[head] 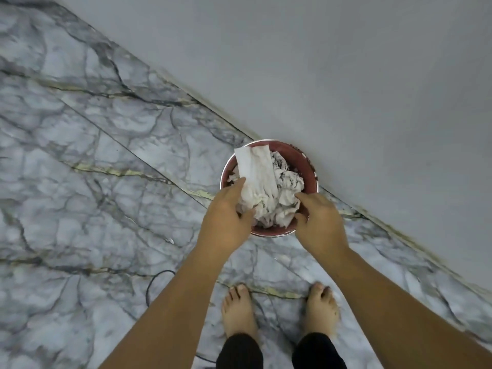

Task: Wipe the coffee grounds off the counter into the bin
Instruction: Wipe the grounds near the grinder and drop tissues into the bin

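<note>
A round, dark-red plastic bin (308,166) stood on the grey-veined marble floor (93,155), tight against the plain grey wall (346,75) at its 1 o'clock side. It was heaped with crumpled white paper towels (282,198), several of them smeared with dark stains that were probably coffee grounds. One flatter, cleaner white paper sheet (255,171) lay across the heap from 11 o'clock toward the centre, its far edge level with the rim.

The left hand (226,219) was over the bin's 8 o'clock edge, fingers spread, the thumb and forefinger touching the near end of that sheet; whether they pinched it or had just let go could not be told. The right hand (319,222) hung at 4 o'clock, fingers loosely curled and apart, its fingertips at the heap but gripping nothing that showed.

The paper looked feather-light, limp and easily torn when damp; loose grounds would likely shake off if it were lifted by a corner, so bunching it from underneath, stains folded inward, seemed the safer hold. The bin itself appeared light and rigid, best taken by opposite points of its rim.

No brand, label or writing could be read anywhere. Bare feet (239,310) and a thin black cable (151,286) showed at 6 and 7 o'clock. The bench was out of view.
</note>
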Motion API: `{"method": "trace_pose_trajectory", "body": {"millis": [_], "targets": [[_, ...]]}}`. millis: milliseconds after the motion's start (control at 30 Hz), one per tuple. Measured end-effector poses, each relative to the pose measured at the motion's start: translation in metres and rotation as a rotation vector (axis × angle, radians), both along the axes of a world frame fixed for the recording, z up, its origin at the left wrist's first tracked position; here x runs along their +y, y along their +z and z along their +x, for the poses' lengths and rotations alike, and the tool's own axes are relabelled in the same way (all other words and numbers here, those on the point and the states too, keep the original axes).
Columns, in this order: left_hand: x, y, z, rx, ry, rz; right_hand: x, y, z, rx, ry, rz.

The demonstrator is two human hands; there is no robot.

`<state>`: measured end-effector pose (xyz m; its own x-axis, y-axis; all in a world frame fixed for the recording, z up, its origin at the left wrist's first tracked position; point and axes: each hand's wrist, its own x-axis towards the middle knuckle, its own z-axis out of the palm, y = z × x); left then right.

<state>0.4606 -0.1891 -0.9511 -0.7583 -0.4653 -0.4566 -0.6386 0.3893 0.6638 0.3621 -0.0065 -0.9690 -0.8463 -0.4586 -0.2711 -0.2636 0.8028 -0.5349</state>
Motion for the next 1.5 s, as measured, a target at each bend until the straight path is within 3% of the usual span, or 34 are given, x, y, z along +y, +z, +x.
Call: {"method": "trace_pose_trajectory", "body": {"millis": [200,433,667,833,1067,1267,1500], "targets": [[0.002,0.121,0.016,-0.092,0.040,0.081,0.021,0.125,0.013,-0.103,-0.042,0.025],[0.015,0.376,0.003,-0.085,-0.007,0.131,0.037,0.376,0.008,-0.195,0.016,0.060],[0.050,0.598,-0.026,0.219,-0.236,0.088,0.063,0.602,0.010,-0.033,-0.009,-0.209],[0.088,0.699,-0.084,0.426,-0.367,0.092,0.123,0.702,-0.021,0.108,-0.086,-0.315],[0.160,0.755,-0.225,0.519,-0.529,0.069,0.236,0.766,-0.131,0.310,-0.353,-0.377],[0.204,0.750,-0.328,0.498,-0.451,0.074,0.302,0.760,-0.239,0.293,-0.432,-0.331],[0.206,0.735,-0.410,0.500,-0.373,0.032,0.312,0.745,-0.353,0.266,-0.492,-0.259]]}}
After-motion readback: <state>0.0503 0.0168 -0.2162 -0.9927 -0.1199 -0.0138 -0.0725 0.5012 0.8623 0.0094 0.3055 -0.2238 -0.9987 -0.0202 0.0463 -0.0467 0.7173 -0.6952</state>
